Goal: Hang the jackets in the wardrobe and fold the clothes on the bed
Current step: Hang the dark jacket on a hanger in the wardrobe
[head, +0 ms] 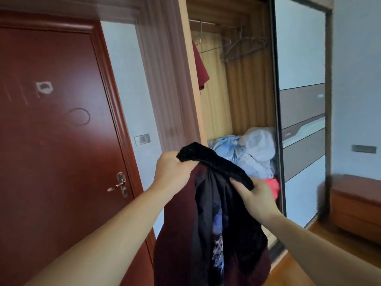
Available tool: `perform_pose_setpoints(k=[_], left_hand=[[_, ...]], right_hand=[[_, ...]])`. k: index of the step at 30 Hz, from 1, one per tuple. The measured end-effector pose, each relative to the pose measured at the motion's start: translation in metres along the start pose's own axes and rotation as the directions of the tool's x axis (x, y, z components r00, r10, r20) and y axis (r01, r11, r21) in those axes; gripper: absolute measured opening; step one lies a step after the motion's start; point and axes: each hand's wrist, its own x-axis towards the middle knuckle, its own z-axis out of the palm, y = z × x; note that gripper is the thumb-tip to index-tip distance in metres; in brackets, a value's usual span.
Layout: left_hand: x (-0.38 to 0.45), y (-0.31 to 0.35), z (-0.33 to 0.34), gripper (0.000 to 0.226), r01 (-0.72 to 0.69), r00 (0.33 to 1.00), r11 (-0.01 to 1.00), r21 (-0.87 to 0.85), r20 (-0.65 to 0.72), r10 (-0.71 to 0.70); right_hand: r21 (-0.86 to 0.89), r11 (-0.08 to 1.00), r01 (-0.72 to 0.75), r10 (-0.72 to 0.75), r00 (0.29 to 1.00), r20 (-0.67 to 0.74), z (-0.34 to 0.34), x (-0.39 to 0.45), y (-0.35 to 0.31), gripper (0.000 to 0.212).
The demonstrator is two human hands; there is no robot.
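A dark jacket [214, 223], black with maroon parts and a pale printed patch, hangs in front of me. My left hand [172, 169] grips its black ribbed collar at one end. My right hand [255, 195] pinches the same collar at the other end. Both hands hold it up before the open wardrobe [247, 83]. Inside, a rail [203, 23] carries a red garment [201, 67] on the left and several bare wire hangers [241, 48] to the right.
A heap of light blue and white clothes [251, 151] with something red [273, 186] lies on the wardrobe shelf. The sliding mirrored door [301, 100] stands at right. A dark red room door [53, 120] is at left. A wooden bench [354, 205] sits at far right.
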Motion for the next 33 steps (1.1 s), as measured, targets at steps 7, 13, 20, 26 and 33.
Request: perform_pose_setpoints(k=[7,13,20,26,33], left_hand=[[0.127,-0.045,0.077,0.048,0.011,0.997,1.0,0.026,-0.082,-0.009],[0.205,-0.079,0.14,0.043,0.056,0.992,0.991,0.123,-0.118,-0.041],[0.303,-0.097,0.227,0.046,-0.024,0.988,0.993,0.118,-0.147,0.042],[0.398,-0.119,0.321,0.041,-0.068,0.987,0.995,-0.07,-0.15,0.057],[0.499,-0.132,0.397,0.02,0.0,0.997,0.938,-0.347,-0.071,-0.026]], right_hand=[[0.115,0.99,0.08,-0.076,0.996,-0.038,-0.008,0.149,0.051,0.028],[0.01,0.987,0.162,-0.162,0.987,0.001,-0.026,0.259,0.09,0.049],[-0.087,0.956,0.281,-0.281,0.96,0.021,-0.064,0.379,0.128,0.054],[-0.246,0.912,0.329,-0.36,0.928,-0.093,-0.093,0.488,0.156,0.048],[-0.326,0.865,0.383,-0.442,0.887,-0.132,-0.101,0.596,0.17,0.045]])
